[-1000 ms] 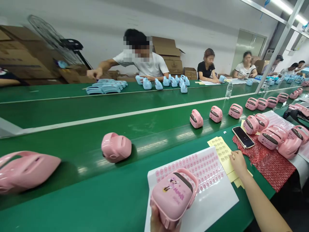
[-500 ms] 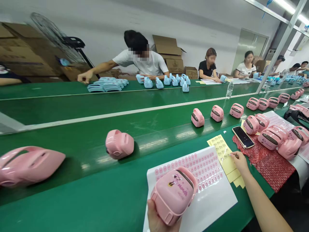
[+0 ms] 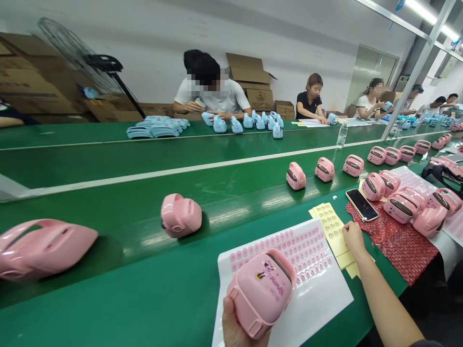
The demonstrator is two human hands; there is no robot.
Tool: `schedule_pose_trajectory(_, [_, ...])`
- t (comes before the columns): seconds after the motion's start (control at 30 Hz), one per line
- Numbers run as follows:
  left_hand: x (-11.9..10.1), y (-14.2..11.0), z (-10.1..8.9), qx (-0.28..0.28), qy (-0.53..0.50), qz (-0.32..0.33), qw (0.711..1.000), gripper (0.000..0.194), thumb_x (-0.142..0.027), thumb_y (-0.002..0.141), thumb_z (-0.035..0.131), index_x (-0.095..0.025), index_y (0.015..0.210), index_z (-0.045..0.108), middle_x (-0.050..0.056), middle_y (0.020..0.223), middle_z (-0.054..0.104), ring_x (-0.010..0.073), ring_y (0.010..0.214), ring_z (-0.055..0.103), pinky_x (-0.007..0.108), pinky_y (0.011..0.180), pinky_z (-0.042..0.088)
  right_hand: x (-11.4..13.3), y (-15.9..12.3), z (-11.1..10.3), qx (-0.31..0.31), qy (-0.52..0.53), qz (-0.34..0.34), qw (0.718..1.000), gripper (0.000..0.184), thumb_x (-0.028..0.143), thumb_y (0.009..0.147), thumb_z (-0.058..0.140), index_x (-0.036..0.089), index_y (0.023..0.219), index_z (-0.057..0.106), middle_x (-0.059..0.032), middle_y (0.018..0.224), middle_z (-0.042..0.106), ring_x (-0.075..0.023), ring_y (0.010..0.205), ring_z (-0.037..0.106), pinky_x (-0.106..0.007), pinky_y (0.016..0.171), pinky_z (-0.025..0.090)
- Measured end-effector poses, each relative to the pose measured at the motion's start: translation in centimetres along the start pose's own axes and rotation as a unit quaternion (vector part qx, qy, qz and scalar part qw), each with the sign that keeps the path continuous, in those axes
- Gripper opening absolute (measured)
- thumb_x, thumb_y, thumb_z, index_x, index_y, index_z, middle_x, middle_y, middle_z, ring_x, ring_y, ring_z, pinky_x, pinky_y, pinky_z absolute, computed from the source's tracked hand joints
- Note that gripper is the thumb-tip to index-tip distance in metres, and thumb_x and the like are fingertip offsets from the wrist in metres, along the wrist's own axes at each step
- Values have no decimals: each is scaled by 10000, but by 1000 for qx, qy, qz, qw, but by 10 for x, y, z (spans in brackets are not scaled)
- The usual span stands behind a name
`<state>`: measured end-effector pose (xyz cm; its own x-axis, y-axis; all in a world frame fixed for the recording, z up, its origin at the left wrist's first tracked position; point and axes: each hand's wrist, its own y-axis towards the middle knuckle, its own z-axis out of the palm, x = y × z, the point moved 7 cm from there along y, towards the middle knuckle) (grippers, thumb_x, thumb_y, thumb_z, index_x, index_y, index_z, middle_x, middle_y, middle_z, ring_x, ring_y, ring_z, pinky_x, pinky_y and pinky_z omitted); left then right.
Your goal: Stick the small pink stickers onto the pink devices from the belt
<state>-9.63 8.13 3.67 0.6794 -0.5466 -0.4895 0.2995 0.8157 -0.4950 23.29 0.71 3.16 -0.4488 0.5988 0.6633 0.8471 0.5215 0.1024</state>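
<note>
My left hand (image 3: 235, 327) grips a pink toy case (image 3: 261, 289) with a cartoon print from below, tilted over a white sheet of pink stickers (image 3: 307, 255). My right hand (image 3: 352, 238) rests on the yellow sticker sheets (image 3: 331, 226), fingers pinched together at the sheet's edge; what they pinch is too small to see. A black phone (image 3: 360, 204) lies just beyond that hand, on the edge of red bubble wrap (image 3: 401, 246).
Several pink cases (image 3: 181, 215) stand on the green belt (image 3: 144, 193); one large case (image 3: 39, 248) lies at far left. More pink cases (image 3: 408, 205) are piled at right. Across the belt, several people sit with blue cases (image 3: 253, 121). A water bottle (image 3: 342, 135) stands mid-table.
My left hand has tilted the pink case further onto its side. My right hand stayed at the yellow sheets. The person opposite drew the outstretched arm back.
</note>
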Motion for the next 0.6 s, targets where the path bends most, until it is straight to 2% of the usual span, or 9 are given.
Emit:
schedule_pose_trajectory(0.2, [-2,-6,9,8,1,3,1000,529,-526,624,646,-293,1097,600,9,876,728,262,790,664,393,725,534,-9,2,2,15,41,14,999,135,216,705,470,209,570,478,23,538,472,-138,442,481,-259,468,383])
schedule_pose_trajectory(0.3, [-4,-10,12,-11,-4,4,1000,492,-511,618,649,-281,1052,623,8,843,730,248,748,665,386,704,539,-6,4,1,12,56,7,998,151,185,667,485,217,526,440,32,522,445,-139,462,473,-271,518,399])
schedule_pose_trajectory(0.43, [-8,-15,18,-42,-10,16,999,445,-478,607,651,-267,999,642,-1,779,728,224,667,662,374,676,543,2,-3,-2,-5,91,-21,996,148,174,644,494,217,516,432,4,645,464,-148,567,491,-299,633,427])
schedule_pose_trajectory(0.6, [-17,-18,28,-52,-6,38,998,375,-419,658,620,-251,993,644,0,755,719,209,651,656,358,677,542,0,-18,-1,13,168,-39,985,109,287,652,548,205,589,514,-35,808,503,-154,632,541,-318,662,477])
